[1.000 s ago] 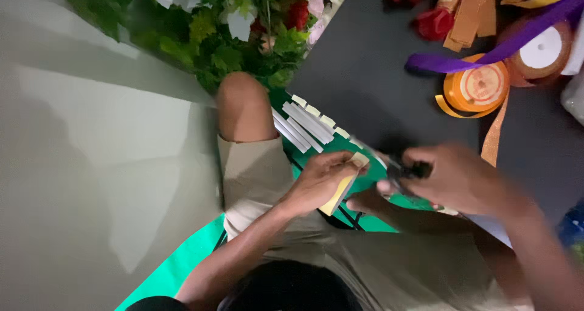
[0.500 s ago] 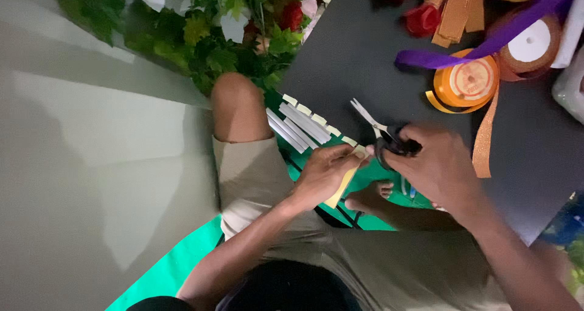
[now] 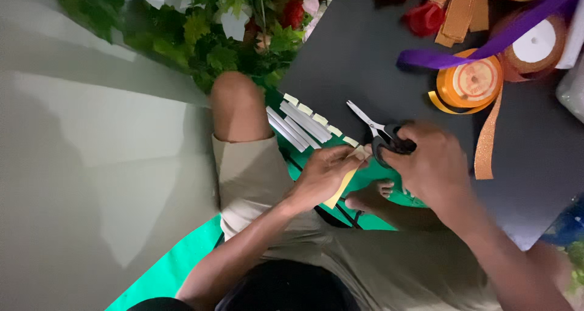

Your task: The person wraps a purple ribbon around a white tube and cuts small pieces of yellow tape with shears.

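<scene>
My left hand (image 3: pixel 325 174) pinches a narrow cream paper strip (image 3: pixel 342 184) over my lap. My right hand (image 3: pixel 429 165) grips the black handles of a pair of scissors (image 3: pixel 380 131), whose silver blades point up and left, just above the strip's upper end. Several cut white and cream strips (image 3: pixel 304 124) lie in a row on the green sheet (image 3: pixel 182 262) beside my bent knee (image 3: pixel 234 101). My bare foot (image 3: pixel 371 196) rests on the green sheet under the hands.
A dark mat (image 3: pixel 365 55) covers the floor ahead. On it lie an orange ribbon spool (image 3: pixel 471 83), a purple ribbon (image 3: pixel 486 46), a brown spool (image 3: pixel 532 43) and red fabric roses (image 3: pixel 426 16). Artificial green foliage with flowers (image 3: pixel 207 25) stands at the top left.
My right hand with the scissors has drawn in leftward toward the strip held by my left hand. The view has shifted slightly; the left hand keeps its hold.
</scene>
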